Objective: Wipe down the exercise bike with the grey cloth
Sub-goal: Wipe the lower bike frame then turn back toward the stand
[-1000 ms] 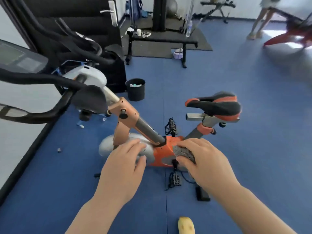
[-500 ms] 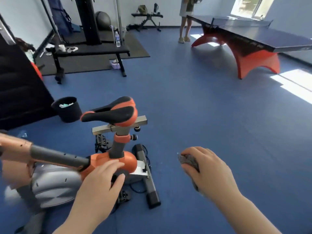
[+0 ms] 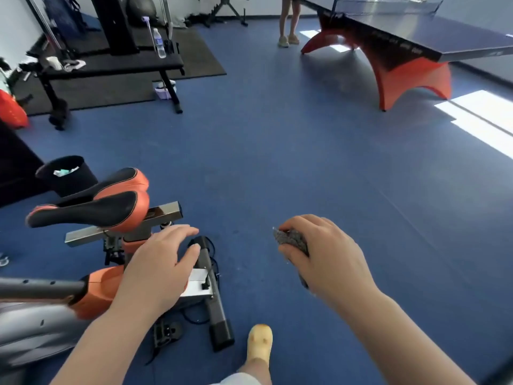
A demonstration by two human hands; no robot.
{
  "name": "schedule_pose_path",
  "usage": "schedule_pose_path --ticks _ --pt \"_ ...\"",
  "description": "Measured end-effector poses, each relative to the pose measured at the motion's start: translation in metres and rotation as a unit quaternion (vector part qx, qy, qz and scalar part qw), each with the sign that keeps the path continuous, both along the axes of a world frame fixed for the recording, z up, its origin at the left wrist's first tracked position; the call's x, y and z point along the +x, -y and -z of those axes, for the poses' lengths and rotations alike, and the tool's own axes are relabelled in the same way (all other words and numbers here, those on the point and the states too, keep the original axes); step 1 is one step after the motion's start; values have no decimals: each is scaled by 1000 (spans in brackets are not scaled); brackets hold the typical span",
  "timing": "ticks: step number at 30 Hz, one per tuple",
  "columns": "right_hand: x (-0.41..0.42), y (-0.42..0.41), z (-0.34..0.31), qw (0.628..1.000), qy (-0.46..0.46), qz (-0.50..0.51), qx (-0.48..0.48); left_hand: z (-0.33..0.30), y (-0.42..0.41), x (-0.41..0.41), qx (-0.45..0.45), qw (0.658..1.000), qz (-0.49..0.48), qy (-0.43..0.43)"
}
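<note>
The orange and grey exercise bike (image 3: pixel 102 290) stands at the lower left, its black and orange saddle (image 3: pixel 91 209) on a steel rail. My left hand (image 3: pixel 161 268) hovers with loose, spread fingers above the bike's rear frame, just right of the seat post. The grey cloth (image 3: pixel 291 238) is bunched in my right hand (image 3: pixel 324 254), which grips it in the air over bare floor, well to the right of the bike and apart from it.
A black bin (image 3: pixel 66 176) sits behind the saddle. A black bench (image 3: pixel 111 68) with a water bottle (image 3: pixel 159 43) stands at the back left. A table-tennis table (image 3: pixel 416 40) fills the back right, a person's legs (image 3: pixel 288 20) beside it. My yellow shoe (image 3: pixel 259 344) is below.
The view has swung right, so the bike now sits further left. My right hand has carried the cloth off the bike frame and out over the floor. My left hand stays above the rear frame.
</note>
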State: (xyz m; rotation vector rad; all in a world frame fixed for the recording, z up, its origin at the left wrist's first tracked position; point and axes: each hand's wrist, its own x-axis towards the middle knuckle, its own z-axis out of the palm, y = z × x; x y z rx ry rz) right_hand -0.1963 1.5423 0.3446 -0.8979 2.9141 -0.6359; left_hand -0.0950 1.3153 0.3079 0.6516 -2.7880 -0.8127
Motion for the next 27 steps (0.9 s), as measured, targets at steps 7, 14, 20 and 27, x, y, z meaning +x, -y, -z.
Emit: schedule_pose_path --ticks 7,14,20,27 --pt "-131 42 18 998 -7 -60 30 28 17 -123 38 998 -44 -19" --pt "-247 113 5 987 4 -159 30 12 52 -215 22 994 -103 -4" --pt "-323 170 10 972 18 -234 20 2 82 -274 1 989 -149 5" --pt "-446 266 4 932 -13 -360 27 3 135 -366 -1 955 -295 -20"
